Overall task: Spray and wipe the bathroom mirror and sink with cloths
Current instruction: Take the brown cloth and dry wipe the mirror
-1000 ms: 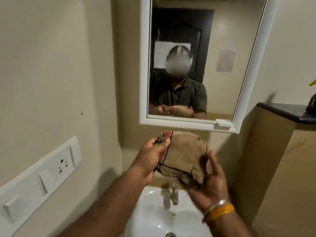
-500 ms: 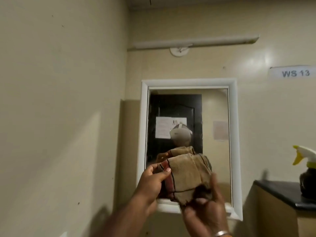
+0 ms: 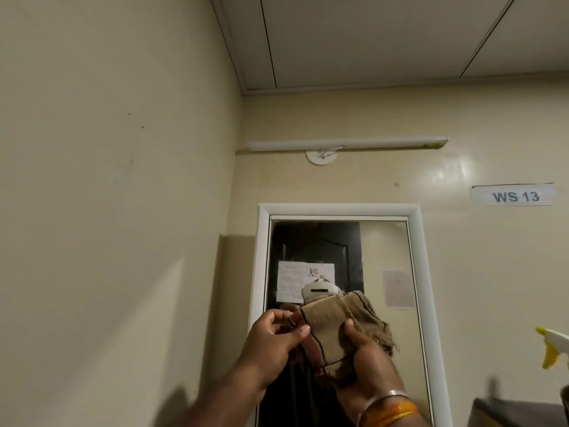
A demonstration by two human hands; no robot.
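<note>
Head view: the camera looks up at the corner of a bathroom, with both hands raised in front of the mirror.
Cloth: a beige-brown cloth (image 3: 332, 328) with dark stitched lines and a red border, folded, is held up in front of the lower half of the mirror.
Left hand: the left hand (image 3: 271, 343) takes the red edge of the cloth; its grip is a pinch between thumb and curled fingers.
Right hand: the right hand (image 3: 366, 362) holds the cloth from below and from the right, the thumb pressed on the front face; the other fingers are hidden behind the fabric.
Wrist: a metal bangle and an orange band (image 3: 391, 411) are on the right wrist.
Mirror: the mirror (image 3: 391, 248) has a white frame and reflects a dark door with papers on it.
Spray bottle: a white and yellow spray nozzle (image 3: 554, 346) shows at the right edge, above a dark counter (image 3: 517, 414), well apart from the hands.
Wall: a tube light (image 3: 348, 144) is above the mirror; a label (image 3: 514, 195) reads "WS 13".
</note>
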